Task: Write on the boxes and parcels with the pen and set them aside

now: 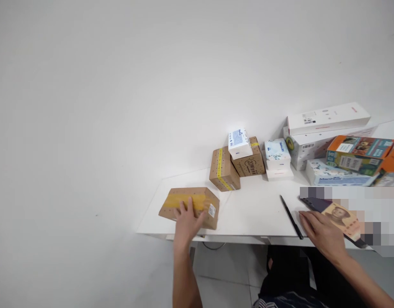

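My left hand point(188, 222) lies with fingers spread on the top of a brown cardboard box point(171, 209) with wide yellow tape and a white label. The box sits at the left end of the white table point(248, 214), by its front edge. Over at the right, my right hand point(325, 235) rests at the near side of a dark flat object point(312, 203) with a portrait picture on it, partly covered by pixelated blocks. Its fingers are stretched toward the left and slightly bent. A black pen point(291, 217) lies just left of that hand, apart from it.
Behind stand two more taped cardboard boxes point(225, 171), with a tissue pack point(240, 143) on one. Stacked tissue packs point(278, 156), a long white box point(328, 117) and a colourful orange-and-green box point(360, 154) fill the back right. The wall point(120, 107) borders the table.
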The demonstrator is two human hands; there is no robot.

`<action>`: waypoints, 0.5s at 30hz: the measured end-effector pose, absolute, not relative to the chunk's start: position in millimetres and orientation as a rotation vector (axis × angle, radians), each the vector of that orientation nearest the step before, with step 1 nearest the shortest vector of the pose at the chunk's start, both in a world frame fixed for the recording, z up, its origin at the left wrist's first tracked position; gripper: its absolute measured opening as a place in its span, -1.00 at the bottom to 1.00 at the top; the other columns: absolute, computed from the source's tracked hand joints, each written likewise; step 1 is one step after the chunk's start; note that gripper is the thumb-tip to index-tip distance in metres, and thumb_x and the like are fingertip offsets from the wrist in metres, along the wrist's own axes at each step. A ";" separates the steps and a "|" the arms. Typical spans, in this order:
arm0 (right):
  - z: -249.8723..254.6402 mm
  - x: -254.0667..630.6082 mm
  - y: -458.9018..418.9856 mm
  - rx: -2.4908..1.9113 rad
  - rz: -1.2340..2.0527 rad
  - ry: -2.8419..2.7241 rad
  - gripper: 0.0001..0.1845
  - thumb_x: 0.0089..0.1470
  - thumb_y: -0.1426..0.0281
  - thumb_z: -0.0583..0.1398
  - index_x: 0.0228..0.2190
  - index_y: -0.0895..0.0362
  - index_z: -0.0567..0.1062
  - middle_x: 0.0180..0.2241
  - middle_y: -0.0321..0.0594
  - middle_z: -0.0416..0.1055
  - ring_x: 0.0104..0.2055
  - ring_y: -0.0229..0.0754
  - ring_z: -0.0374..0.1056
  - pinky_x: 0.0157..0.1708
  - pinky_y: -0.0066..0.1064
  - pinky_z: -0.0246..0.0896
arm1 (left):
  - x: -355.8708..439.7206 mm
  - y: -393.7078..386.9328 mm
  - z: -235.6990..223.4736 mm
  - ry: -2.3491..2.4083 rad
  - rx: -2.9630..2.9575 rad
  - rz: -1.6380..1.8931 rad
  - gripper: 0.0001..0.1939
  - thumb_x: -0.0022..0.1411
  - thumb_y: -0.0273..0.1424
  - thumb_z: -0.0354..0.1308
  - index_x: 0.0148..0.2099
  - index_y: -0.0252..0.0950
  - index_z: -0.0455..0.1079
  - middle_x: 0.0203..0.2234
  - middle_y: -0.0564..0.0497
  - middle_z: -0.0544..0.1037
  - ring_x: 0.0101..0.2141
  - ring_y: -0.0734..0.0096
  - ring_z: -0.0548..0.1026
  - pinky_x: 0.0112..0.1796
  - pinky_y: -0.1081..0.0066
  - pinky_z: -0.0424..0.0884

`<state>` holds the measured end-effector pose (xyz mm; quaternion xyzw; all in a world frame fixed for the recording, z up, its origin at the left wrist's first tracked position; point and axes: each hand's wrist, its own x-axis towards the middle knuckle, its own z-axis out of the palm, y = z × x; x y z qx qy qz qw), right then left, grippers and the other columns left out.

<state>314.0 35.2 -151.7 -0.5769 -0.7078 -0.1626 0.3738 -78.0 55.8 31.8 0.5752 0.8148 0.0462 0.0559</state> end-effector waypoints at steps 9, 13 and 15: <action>-147.1 314.7 35.2 -1.472 -0.121 -1.683 -0.74 0.21 0.29 0.07 -0.26 0.14 0.50 -0.35 -0.13 0.51 -0.33 -0.10 0.45 -0.32 -0.32 0.30 | 50.0 19.0 34.2 1.923 1.824 0.740 -0.23 0.07 0.08 0.14 0.27 -0.12 0.21 0.32 -0.17 0.03 0.29 -0.42 -0.19 0.14 -0.28 -0.07; -122.8 313.4 27.5 -1.439 0.095 -1.570 -0.76 0.20 0.27 0.08 -0.23 0.11 0.49 -0.31 -0.09 0.49 -0.33 -0.09 0.44 -0.33 -0.29 0.35 | 31.9 29.0 48.2 1.945 1.921 0.878 -0.45 0.30 -0.03 -0.11 0.24 -0.11 0.23 0.26 -0.03 0.21 0.23 0.01 0.16 0.16 0.06 0.16; -105.0 308.8 23.6 -1.440 0.212 -1.500 -0.75 0.19 0.25 0.07 -0.23 0.08 0.48 -0.30 -0.08 0.49 -0.33 -0.10 0.44 -0.45 -0.33 0.34 | 6.0 37.5 53.3 2.197 1.811 1.058 -0.44 0.35 -0.05 -0.24 0.24 -0.19 0.20 0.22 -0.06 0.27 0.14 0.12 0.29 0.09 0.18 0.28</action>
